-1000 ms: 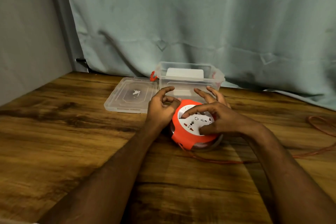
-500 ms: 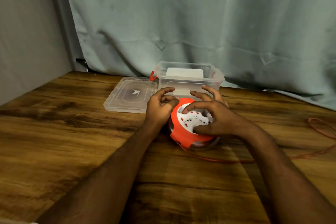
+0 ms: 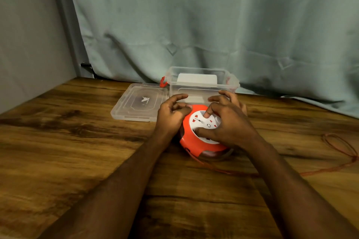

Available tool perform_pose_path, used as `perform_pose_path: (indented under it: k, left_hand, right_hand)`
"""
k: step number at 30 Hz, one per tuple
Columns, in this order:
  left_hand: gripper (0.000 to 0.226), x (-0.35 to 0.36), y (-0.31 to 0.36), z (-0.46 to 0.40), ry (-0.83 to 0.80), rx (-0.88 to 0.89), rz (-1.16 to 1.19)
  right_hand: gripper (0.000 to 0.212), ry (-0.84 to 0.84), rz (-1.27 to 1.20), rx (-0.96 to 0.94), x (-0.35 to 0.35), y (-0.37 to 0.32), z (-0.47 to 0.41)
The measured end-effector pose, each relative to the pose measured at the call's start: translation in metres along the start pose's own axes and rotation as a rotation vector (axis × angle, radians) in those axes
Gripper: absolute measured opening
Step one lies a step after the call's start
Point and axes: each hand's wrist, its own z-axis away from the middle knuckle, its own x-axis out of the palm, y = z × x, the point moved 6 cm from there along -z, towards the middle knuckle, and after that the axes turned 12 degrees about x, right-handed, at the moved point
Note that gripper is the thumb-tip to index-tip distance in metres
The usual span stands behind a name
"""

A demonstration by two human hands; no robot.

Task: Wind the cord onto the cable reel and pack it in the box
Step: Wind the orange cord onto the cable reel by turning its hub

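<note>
An orange cable reel point(image 3: 189, 138) with a white socket face sits tilted on the wooden table in the middle of the view. My left hand point(image 3: 171, 114) grips its left rim. Spread over the white face is my right hand point(image 3: 227, 122), thumb and fingers pressed on it. A thin orange cord point(image 3: 328, 169) leaves the reel's underside, runs right across the table and loops near the right edge. Right behind the reel stands a clear plastic box point(image 3: 202, 85) with red latches, open at the top.
The box's clear lid point(image 3: 139, 101) lies flat to the left of the box. A grey-green curtain point(image 3: 213, 25) hangs behind the table, and a grey wall closes the left side. Bare wooden table point(image 3: 68, 151) lies to the left and in front.
The white socket face has turned under my right hand, whose fingers have shifted round it. The reel has moved slightly back toward the box; my left hand has stayed on the rim.
</note>
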Motion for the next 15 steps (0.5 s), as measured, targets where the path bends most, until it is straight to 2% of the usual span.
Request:
perform_pose_path:
  k: [8, 11, 12, 15]
  left_hand:
    - [0.083, 0.001, -0.005, 0.000, 0.061, -0.002, 0.050]
    - [0.086, 0.000, -0.005, 0.000, 0.076, -0.008, 0.067]
    - [0.085, 0.000, -0.005, 0.000, 0.082, -0.011, 0.079]
    - [0.084, 0.001, -0.004, 0.000, 0.075, -0.020, 0.097]
  right_hand:
    - [0.052, 0.097, 0.070, 0.155, 0.003, 0.002, -0.001]
    - [0.044, 0.073, -0.053, 0.055, -0.002, 0.000, 0.000]
    - [0.042, 0.027, -0.140, -0.006, -0.005, 0.000, 0.001]
    - [0.053, -0.170, -0.264, -0.180, -0.007, -0.003, 0.006]
